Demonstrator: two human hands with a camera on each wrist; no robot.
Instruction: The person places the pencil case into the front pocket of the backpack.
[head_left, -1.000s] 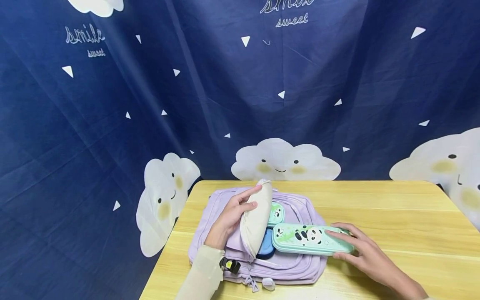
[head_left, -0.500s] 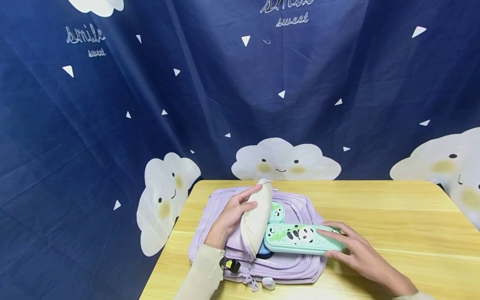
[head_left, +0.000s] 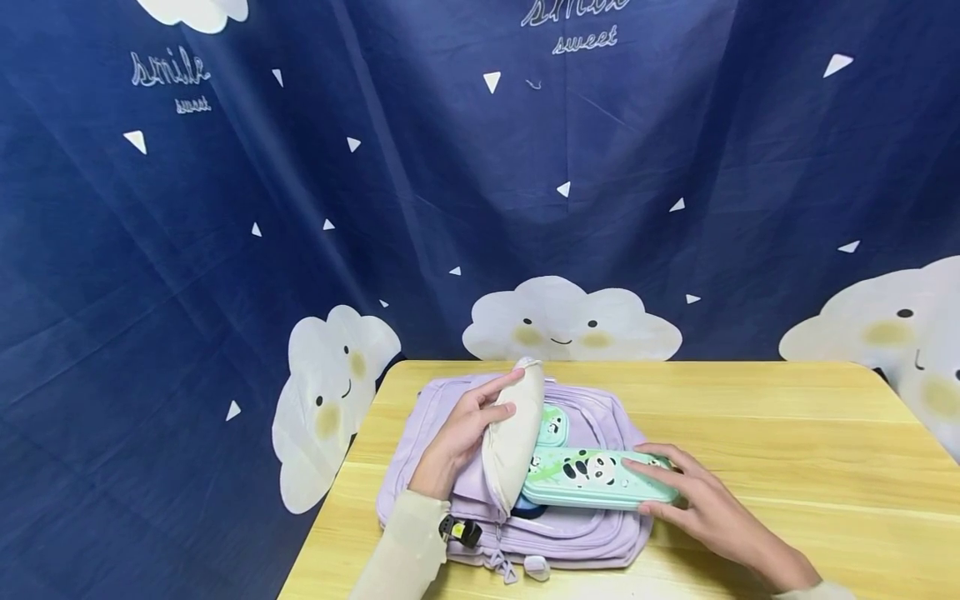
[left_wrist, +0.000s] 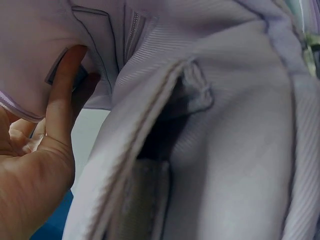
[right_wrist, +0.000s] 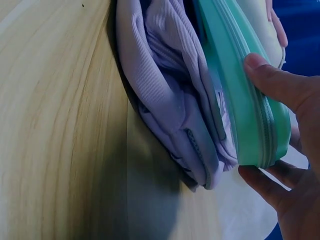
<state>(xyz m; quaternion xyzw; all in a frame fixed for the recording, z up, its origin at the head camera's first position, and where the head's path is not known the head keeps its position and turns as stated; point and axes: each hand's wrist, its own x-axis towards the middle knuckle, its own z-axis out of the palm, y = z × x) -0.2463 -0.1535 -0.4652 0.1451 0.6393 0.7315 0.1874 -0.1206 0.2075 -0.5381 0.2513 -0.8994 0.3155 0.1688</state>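
Observation:
A lavender backpack [head_left: 600, 529] lies flat on the wooden table. My left hand [head_left: 459, 435] holds up its pocket flap [head_left: 516, 442], cream lining facing right; in the left wrist view the fingers [left_wrist: 62, 95] lie against the lavender cloth. My right hand [head_left: 701, 504] grips the right end of a mint-green panda pencil case [head_left: 615, 482], thumb on one side and fingers on the other. The pencil case's left end goes behind the flap's edge. Above it sits a small mint panda case [head_left: 554, 426]. A blue item [head_left: 528, 507] shows below, mostly covered.
Zipper pulls [head_left: 504, 568] and a small pale tab [head_left: 537, 568] hang at the backpack's near edge. The wooden table [head_left: 810, 433] extends to the right. A dark blue cloth [head_left: 637, 167] with clouds hangs behind it.
My right hand has slid the pencil case leftward, so its left end is now behind the flap and more of the blue item is covered. The left hand has stayed in place.

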